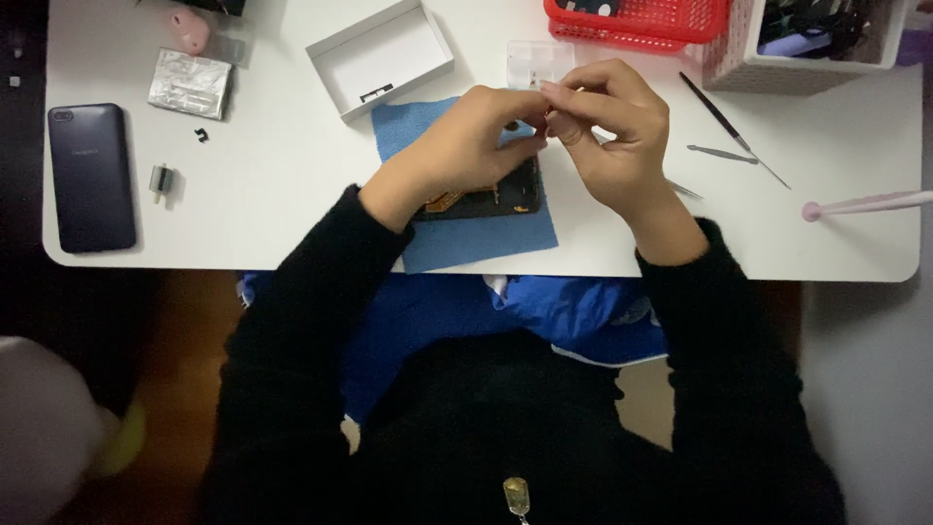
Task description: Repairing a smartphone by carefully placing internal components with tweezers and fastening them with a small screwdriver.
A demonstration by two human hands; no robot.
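Observation:
My left hand [466,136] and my right hand [607,122] meet fingertip to fingertip above a blue cloth [466,238] on the white table [272,185]. Something tiny is pinched between the fingertips of both hands; it is too small to make out. Under my left hand an opened phone body [486,199], dark with orange parts showing, lies on the cloth. A small clear plastic parts box [535,63] sits just beyond my fingers.
A dark blue phone back [90,175] lies at the left edge, near a foil pouch [190,85] and small metal parts [160,182]. An open white box [379,56], red basket [637,19], white basket [807,44], thin tools [729,122] and a pink-tipped stick [865,204] surround the work area.

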